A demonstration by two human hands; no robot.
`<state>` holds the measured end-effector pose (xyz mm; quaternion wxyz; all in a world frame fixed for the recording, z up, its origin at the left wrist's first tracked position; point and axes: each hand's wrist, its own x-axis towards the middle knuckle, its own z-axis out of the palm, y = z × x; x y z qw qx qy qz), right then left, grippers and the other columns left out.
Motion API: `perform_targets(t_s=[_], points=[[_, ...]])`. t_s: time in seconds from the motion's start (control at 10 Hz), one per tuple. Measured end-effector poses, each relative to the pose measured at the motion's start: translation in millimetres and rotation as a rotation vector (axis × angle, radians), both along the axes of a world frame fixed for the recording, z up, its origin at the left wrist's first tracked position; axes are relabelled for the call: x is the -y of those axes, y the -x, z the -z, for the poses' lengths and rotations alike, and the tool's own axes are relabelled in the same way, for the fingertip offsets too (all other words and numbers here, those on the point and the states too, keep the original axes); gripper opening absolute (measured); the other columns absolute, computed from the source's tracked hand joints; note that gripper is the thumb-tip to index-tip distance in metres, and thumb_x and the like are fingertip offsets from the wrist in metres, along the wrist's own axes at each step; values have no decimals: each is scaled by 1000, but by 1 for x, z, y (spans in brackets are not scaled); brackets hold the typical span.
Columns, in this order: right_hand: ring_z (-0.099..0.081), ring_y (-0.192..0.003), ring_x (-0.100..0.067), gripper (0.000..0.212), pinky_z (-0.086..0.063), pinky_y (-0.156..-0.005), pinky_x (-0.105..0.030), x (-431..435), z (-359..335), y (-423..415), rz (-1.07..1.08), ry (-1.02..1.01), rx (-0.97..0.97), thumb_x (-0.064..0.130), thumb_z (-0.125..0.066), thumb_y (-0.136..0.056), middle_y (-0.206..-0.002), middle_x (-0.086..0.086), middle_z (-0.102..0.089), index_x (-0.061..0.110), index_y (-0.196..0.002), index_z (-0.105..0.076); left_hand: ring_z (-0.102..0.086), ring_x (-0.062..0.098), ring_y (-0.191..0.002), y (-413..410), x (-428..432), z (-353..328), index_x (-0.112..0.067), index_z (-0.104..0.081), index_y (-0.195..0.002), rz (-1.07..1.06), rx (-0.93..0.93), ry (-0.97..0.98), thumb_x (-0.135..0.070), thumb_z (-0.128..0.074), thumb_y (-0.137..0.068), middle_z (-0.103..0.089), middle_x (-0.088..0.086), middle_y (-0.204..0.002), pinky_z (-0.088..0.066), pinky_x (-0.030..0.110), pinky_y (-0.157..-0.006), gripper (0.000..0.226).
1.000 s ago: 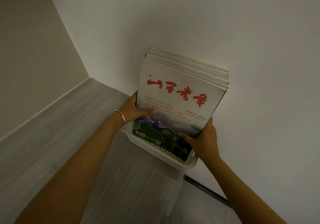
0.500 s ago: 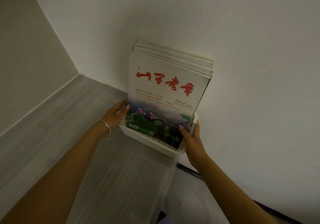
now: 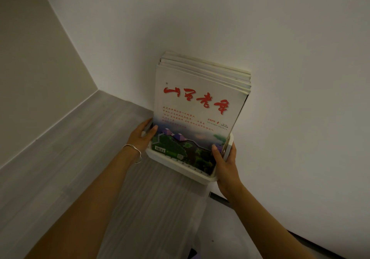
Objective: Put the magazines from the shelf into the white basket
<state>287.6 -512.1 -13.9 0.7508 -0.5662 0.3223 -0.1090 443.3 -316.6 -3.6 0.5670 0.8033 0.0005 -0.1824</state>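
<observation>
A stack of several magazines (image 3: 200,98) stands upright in the white basket (image 3: 180,165) and leans back against the white wall. The front cover is white with red characters above a green landscape picture. My left hand (image 3: 142,138), with a silver bangle on its wrist, holds the basket's left end, thumb against the cover's edge. My right hand (image 3: 225,162) grips the basket's right end, with its thumb on the cover's lower corner and its fingers round the rim.
The basket sits on a grey wood-grain surface (image 3: 80,158) in a corner. A beige wall (image 3: 30,68) runs along the left and a white wall (image 3: 300,78) stands behind. A dark strip (image 3: 222,198) runs along the wall's base at the right.
Both hands slid off the front magazine's cover down to the ends of the basket. The magazines settled lower into the basket.
</observation>
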Motion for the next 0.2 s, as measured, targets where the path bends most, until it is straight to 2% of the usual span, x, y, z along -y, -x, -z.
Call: perform_targets(t_s=[0.1,0.2], points=[[-42,-128,-29,65,-42,-102,-52,2,-11,6,-45,-11,-4,22,-57,-87,-140,-9,-40,24,-140,-21,-50,23,-117,11,3,-6,-22,-42,-133,-43,46,-2,-35,-56,-86,-46,9,-139,-43,33,-93,52],[-29,-137,-30,72,-35,-107,-51,9,-34,11,-10,59,-40,27,-56,-88,-151,-9,-26,26,-145,-11,-46,26,-124,21,1,-14,-20,-38,-136,-80,87,-75,-35,-59,-84,-43,9,-142,-40,33,-95,58]])
